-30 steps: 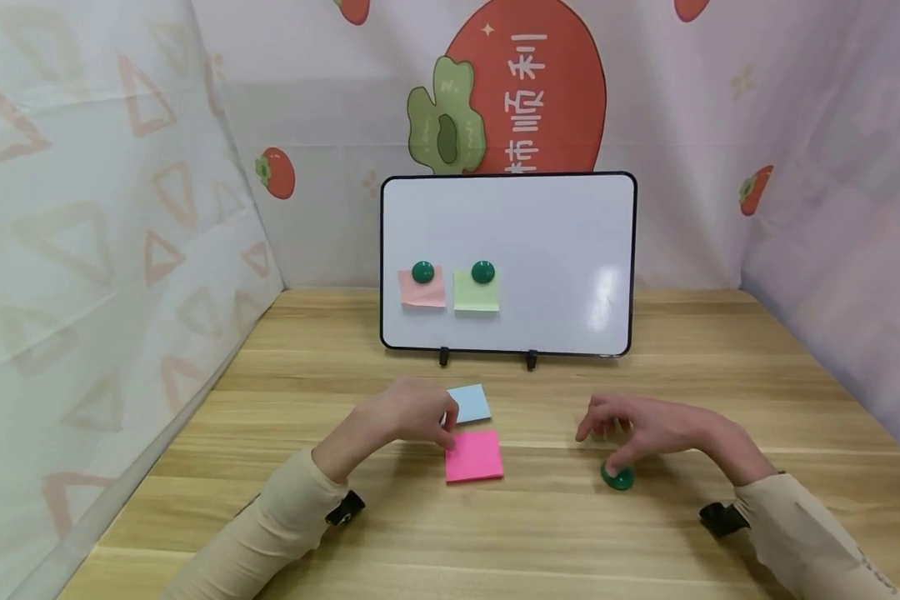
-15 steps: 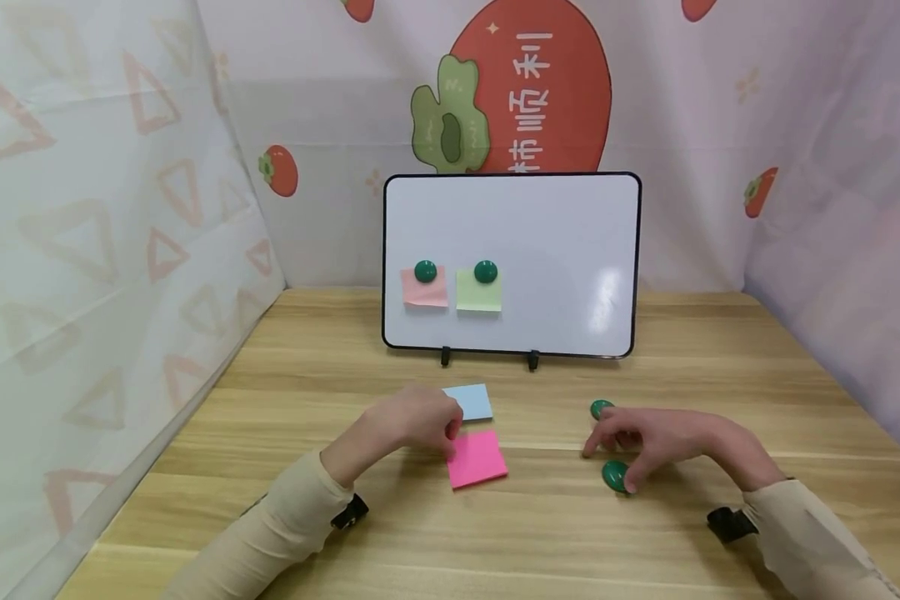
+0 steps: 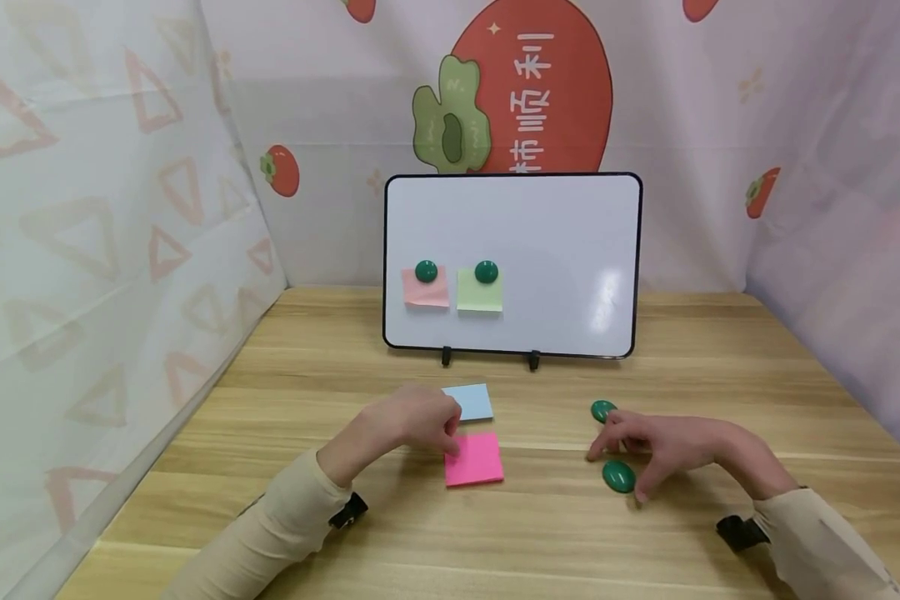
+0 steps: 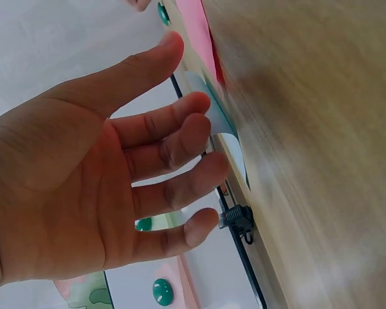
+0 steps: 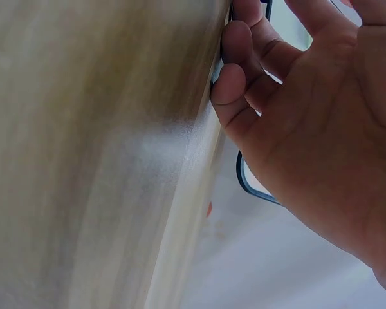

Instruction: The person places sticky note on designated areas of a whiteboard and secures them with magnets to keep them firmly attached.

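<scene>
On the wooden surface (image 3: pixel 540 533), at its middle, a bright pink pad of notes (image 3: pixel 477 462) lies flat just in front of a pale blue pad (image 3: pixel 474 402), whose left part is covered by the person's left hand (image 3: pixel 414 417). The left thumb tip overlaps the pink pad's far left corner in the head view, though whether it touches cannot be told; the left wrist view shows that hand's fingers (image 4: pixel 174 192) gently bent, with the thumb well apart from them and the palm bare. To the right, two green domed magnets lie on the surface, a nearer magnet (image 3: pixel 618 476) and a farther magnet (image 3: pixel 603 409). The right hand (image 3: pixel 667 442) reaches over beside them, thumb and fingers spread apart and gripping nothing: the thumb tip is just beside the nearer magnet, while the bent fingers come down between the two and partly hide the farther one. Behind the pads, a black-rimmed whiteboard (image 3: pixel 562 250) stands on small black feet (image 3: pixel 534 360), bearing a pale pink note (image 3: pixel 425 293) and, to its right, a pale green note (image 3: pixel 480 297), each under a green magnet.
</scene>
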The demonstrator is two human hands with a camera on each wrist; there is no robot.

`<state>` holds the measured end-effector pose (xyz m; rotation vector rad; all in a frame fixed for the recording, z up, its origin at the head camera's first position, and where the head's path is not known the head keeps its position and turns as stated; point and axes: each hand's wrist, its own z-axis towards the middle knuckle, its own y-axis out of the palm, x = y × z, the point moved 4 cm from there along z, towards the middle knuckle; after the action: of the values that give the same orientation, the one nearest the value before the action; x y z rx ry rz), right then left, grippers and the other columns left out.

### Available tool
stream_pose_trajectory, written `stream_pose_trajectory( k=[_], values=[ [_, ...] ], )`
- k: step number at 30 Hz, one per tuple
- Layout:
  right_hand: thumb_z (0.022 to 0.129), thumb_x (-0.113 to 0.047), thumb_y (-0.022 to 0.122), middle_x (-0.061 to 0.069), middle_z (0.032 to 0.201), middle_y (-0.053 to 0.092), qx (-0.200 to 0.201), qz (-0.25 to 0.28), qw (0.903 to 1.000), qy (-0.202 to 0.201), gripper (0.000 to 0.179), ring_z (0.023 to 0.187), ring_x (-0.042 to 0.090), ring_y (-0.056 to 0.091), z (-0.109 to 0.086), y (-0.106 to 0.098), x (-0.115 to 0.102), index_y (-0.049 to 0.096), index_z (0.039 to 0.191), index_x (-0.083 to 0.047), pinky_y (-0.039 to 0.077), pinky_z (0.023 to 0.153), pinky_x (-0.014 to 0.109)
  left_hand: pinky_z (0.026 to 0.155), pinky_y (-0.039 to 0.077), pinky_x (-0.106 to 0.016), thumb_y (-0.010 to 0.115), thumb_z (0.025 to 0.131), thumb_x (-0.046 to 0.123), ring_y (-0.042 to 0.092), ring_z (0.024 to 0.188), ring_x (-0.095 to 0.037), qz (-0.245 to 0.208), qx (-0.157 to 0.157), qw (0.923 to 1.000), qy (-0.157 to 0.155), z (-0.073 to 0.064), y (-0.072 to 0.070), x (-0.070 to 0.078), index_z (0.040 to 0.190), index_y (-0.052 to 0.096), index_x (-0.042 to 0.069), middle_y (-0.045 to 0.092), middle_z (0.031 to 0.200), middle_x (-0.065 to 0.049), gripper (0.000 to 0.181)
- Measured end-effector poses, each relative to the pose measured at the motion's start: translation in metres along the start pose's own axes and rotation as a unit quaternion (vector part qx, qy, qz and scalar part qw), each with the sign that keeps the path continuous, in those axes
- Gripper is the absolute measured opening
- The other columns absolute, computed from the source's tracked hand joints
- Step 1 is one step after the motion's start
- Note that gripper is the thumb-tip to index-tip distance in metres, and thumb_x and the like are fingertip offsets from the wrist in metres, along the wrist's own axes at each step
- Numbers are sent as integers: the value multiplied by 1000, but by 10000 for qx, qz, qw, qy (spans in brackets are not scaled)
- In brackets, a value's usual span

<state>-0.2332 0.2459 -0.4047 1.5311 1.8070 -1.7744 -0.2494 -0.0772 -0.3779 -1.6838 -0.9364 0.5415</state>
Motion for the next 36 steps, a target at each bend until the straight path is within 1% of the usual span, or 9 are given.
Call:
stream_pose_trajectory(
  k=[5,7,11,14,18,23,26,31,36],
  values=[
    [77,-32,84,2,122,50,90,15,9999,92,61,104,8,44,0,4,0,55,130,-24,39,89,21,57,36,-26,79,78,51,46,63,-7,308,12,9995,-109,-2,3,3,75,56,24,53,68,11,36],
    [76,-31,85,2,118,51,127,26,9999,95,60,102,9,46,1,6,-1,54,128,-23,41,87,22,58,37,-26,81,75,53,47,64,-7,421,22,9990,-122,-1,5,5,76,56,24,54,68,12,38],
    [76,-28,85,4,111,50,176,51,9998,-22,54,97,12,46,2,7,-3,55,120,-21,43,81,24,58,39,-27,80,75,53,49,65,-8,525,40,9984,-228,0,7,6,80,56,21,54,70,10,41],
    [76,-25,85,5,111,48,169,97,9998,-101,51,96,13,46,3,7,-5,56,118,-20,43,80,24,58,40,-28,80,75,55,48,64,-9,583,32,9977,-351,0,8,6,82,56,18,55,70,8,45],
    [78,-24,83,4,113,48,170,47,9997,-147,46,96,13,46,3,7,-8,57,116,-20,42,80,24,54,39,-28,80,74,56,44,60,-8,642,62,9970,-421,0,8,7,75,55,18,51,66,8,46],
    [80,-25,82,1,113,48,202,-82,9997,-62,39,96,13,45,2,7,-7,59,112,-23,41,80,25,49,29,-26,81,75,53,33,56,-7,569,17,9976,-402,1,7,7,58,45,20,36,57,9,52],
    [80,-24,81,0,112,49,219,-91,9997,-51,38,97,14,46,2,6,-7,60,111,-22,41,81,25,49,26,-26,82,74,51,31,55,-6,427,-38,9983,-385,1,8,5,56,42,21,33,56,9,54],
    [80,-23,81,2,116,50,214,7,9997,-71,41,98,12,48,2,6,-7,59,114,-20,43,84,24,51,27,-25,84,74,49,34,56,-7,129,-74,9994,-304,2,9,0,58,47,21,37,57,9,49],
    [79,-20,82,3,119,51,207,111,9997,-8,46,101,10,49,-2,5,-9,59,118,-19,42,87,22,55,31,-25,84,75,48,41,59,-7,-146,-184,9992,-332,1,7,-2,70,55,20,46,64,8,40]
  ],
)
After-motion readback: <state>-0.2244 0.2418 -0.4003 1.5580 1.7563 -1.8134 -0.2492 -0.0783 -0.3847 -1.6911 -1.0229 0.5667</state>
